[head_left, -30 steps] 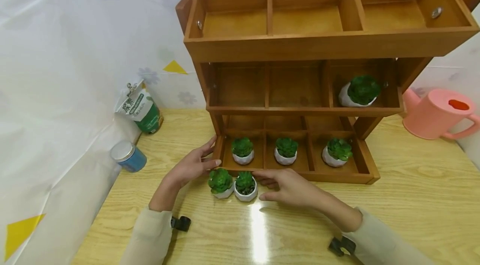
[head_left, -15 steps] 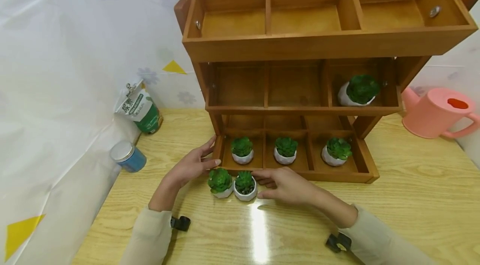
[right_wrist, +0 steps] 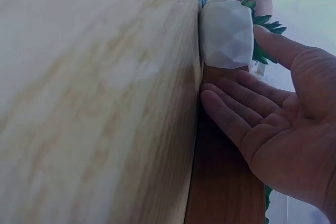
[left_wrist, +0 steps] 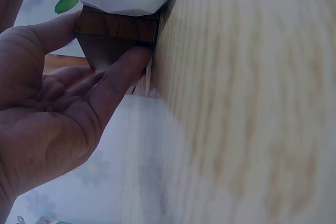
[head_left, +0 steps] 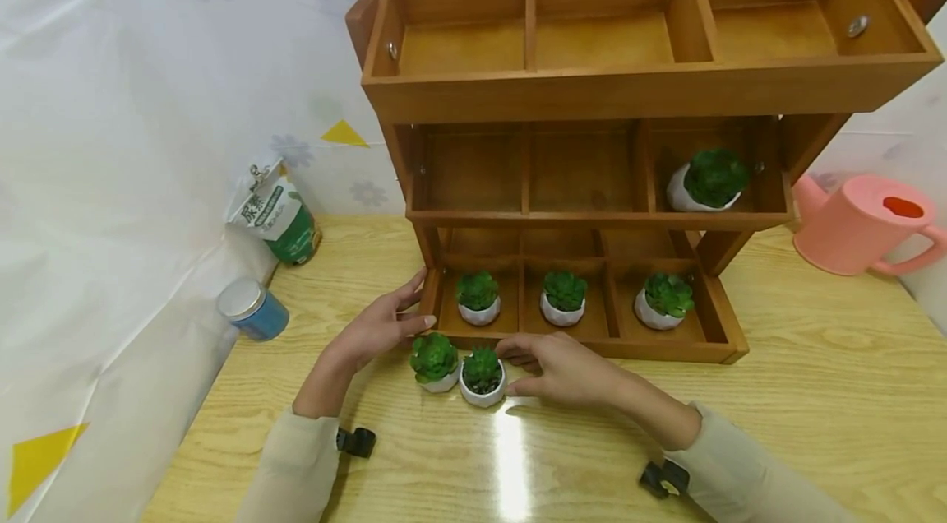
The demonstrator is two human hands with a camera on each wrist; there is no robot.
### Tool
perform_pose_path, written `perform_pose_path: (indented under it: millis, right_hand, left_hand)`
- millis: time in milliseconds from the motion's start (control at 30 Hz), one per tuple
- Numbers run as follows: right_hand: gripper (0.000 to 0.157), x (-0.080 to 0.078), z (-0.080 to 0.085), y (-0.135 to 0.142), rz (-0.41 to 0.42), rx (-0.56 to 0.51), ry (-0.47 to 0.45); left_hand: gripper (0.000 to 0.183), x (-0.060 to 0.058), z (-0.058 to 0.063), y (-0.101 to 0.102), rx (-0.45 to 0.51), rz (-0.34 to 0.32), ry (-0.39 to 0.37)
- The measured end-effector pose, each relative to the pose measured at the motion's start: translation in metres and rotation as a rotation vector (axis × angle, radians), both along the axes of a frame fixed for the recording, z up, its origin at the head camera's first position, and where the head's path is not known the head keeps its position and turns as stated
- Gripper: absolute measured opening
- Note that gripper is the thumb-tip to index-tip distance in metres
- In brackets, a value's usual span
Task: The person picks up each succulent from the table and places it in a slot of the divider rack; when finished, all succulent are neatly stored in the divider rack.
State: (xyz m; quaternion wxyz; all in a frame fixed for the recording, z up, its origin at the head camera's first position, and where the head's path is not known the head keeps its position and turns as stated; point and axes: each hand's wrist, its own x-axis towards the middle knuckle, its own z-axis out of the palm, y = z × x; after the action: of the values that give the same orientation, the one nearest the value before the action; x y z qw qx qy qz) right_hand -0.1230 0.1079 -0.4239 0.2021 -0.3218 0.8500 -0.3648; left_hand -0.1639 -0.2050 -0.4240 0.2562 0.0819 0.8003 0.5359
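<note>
A wooden three-tier plant stand (head_left: 644, 87) stands ahead, potted succulents in its lower two tiers. My left hand (head_left: 379, 328) grips the front left corner of the bottom tier, thumb on the front rim and fingers along the side; the left wrist view shows this corner (left_wrist: 118, 30) between thumb and finger. Two potted succulents stand on the table before it: one at the left (head_left: 435, 362), one at the right (head_left: 482, 377), side by side. My right hand (head_left: 565, 371) is beside the right pot, fingers extended, fingertips at the white pot (right_wrist: 227, 35) in the right wrist view.
A pink watering can (head_left: 861, 223) stands right of the stand. At the left are a blue jar with a silver lid (head_left: 254, 309) and a clipped green-and-white bag (head_left: 279, 219). Bare table (head_left: 592, 457) lies in front, with a bright reflection.
The right potted succulent has shifted slightly toward the front, away from the stand's edge. My right hand has moved a little to the left. My left hand has stayed at the corner.
</note>
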Motion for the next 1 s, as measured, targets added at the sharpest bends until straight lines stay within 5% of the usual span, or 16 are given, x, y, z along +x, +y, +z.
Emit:
perform_pose_path:
  millis: [333, 1000]
  right_hand:
    - [0.068, -0.002, 0.001, -0.007, 0.038, 0.025, 0.017]
    - [0.063, 0.002, -0.004, -0.022, 0.015, 0.099, 0.237]
  left_hand:
    - [0.081, 0.0, -0.001, 0.0, 0.014, 0.005, -0.009]
    - [0.081, 0.0, -0.001, 0.0, 0.012, 0.0, -0.001]
